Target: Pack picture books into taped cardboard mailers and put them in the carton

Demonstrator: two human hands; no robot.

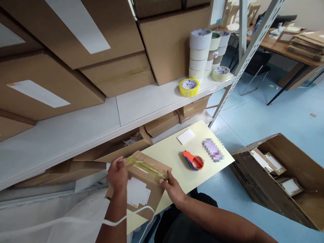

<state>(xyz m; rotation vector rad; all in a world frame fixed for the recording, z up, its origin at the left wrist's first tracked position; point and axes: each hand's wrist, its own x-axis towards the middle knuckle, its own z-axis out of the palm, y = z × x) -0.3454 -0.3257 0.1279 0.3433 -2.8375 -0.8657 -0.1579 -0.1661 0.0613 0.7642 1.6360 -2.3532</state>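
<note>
Pale yellow table beside shelving: taped carton held in both hands

Clock positions are taken from the carton. Blue floor extends at 2 o'clock, with a wooden desk beyond.

Carton: over the near part of the table, a band of clear yellowish tape across its far side and white labels on its face. Whether its underside fully meets the table cannot be determined.

Left hand: at 10 o'clock, fingers hooked closely over the carton's edge; fingertips indistinct. Right hand: at 3 o'clock, thumb on top near the corner, fingers drawn in along the edge. Both hold the carton.

Table contents: orange tape dispenser with blue trim and pixelated flat object, both at 2 o'clock; white card, between 1 and 2 o'clock.

Shelving: yellow tape roll lying flat at 1 o'clock; stacked rolls behind it, same bearing. Large boxes occupy 10 to 12 o'clock.

Open box: at 3 o'clock, containing small packages with white labels.

White cord: crosses in front of the left forearm at 7 o'clock.
</note>
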